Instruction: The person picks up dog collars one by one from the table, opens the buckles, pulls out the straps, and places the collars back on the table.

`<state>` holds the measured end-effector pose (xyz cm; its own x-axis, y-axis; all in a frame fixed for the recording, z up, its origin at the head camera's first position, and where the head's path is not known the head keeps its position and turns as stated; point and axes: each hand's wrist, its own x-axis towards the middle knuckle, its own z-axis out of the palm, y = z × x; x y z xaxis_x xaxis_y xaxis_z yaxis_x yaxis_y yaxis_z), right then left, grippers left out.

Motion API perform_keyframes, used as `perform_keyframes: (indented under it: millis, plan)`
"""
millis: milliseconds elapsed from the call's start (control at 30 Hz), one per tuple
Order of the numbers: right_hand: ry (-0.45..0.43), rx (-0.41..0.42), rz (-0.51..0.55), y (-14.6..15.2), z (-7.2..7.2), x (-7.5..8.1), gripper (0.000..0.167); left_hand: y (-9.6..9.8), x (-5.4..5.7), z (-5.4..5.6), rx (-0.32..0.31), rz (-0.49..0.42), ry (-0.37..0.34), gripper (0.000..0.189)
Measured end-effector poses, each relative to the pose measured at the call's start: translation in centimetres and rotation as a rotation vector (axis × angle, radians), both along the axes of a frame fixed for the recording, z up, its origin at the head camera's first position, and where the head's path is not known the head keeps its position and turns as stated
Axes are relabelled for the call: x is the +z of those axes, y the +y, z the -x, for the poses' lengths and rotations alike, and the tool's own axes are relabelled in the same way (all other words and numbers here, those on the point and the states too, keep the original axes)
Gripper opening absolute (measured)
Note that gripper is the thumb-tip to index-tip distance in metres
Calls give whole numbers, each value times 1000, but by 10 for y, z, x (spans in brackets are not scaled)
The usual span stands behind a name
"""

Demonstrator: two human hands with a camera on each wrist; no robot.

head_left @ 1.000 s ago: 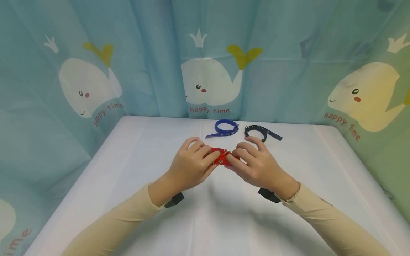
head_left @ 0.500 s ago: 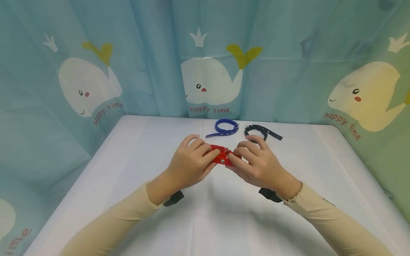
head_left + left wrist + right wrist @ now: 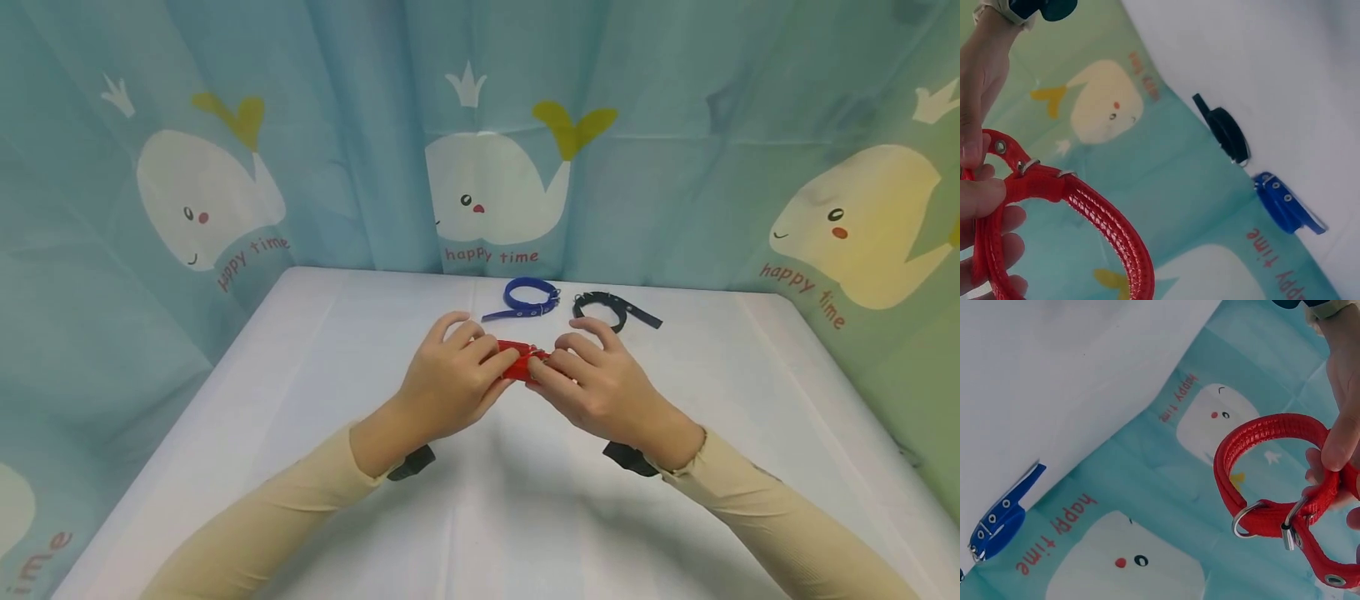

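Note:
Both hands hold a red collar up in front of the body, over the table. In the head view my left hand [image 3: 450, 379] pinches its left side between thumb and fingers. My right hand [image 3: 603, 383] grips the collar's right part, where the strap meets the metal buckle [image 3: 1289, 534]. The red collar [image 3: 1272, 520] forms a round loop with a padded band and a metal D-ring [image 3: 1235, 524]. Its strap bows away from the loop beside the buckle, showing a metal eyelet [image 3: 1000, 147]. From above, fingers cover much of the collar.
A coiled blue collar [image 3: 517, 314] lies near the far edge of the white table [image 3: 360, 312]. Right of it lies a black collar [image 3: 637, 313] with its strap end pointing right. A whale-print curtain [image 3: 375, 167] hangs behind and around the table.
Both hands stay close together on the red collar with small finger shifts. An eyelet on its front, visible earlier between the hands, is now out of sight in the head view.

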<state>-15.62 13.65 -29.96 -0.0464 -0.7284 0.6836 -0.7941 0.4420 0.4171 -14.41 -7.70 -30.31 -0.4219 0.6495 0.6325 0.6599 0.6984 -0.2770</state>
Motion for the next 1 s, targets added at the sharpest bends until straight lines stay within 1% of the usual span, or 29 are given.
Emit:
perform_keyframes:
  millis: [100, 200, 400, 567, 700, 900, 1000]
  plan:
    - [-11, 5, 12, 0, 0, 1, 31, 0, 2, -1, 4, -2, -3, 27]
    - [-17, -12, 7, -2, -1, 2, 37, 0, 3, -1, -1, -5, 9, 27]
    - [-11, -53, -26, -5, 0, 2, 32, 3, 4, 0, -13, -9, 54, 23]
    - [-10, -30, -13, -1, 0, 0, 34, 2, 2, 1, -6, -5, 41, 26]
    - [-28, -15, -16, 3, -1, 1, 35, 0, 0, 1, -6, -10, 40, 26]
    - [-59, -7, -19, 5, -1, 4, 35, -2, 1, 1, -10, -11, 51, 26]
    - [-55, -11, -8, 4, -2, 4, 35, 0, 1, 1, -12, -13, 48, 25]
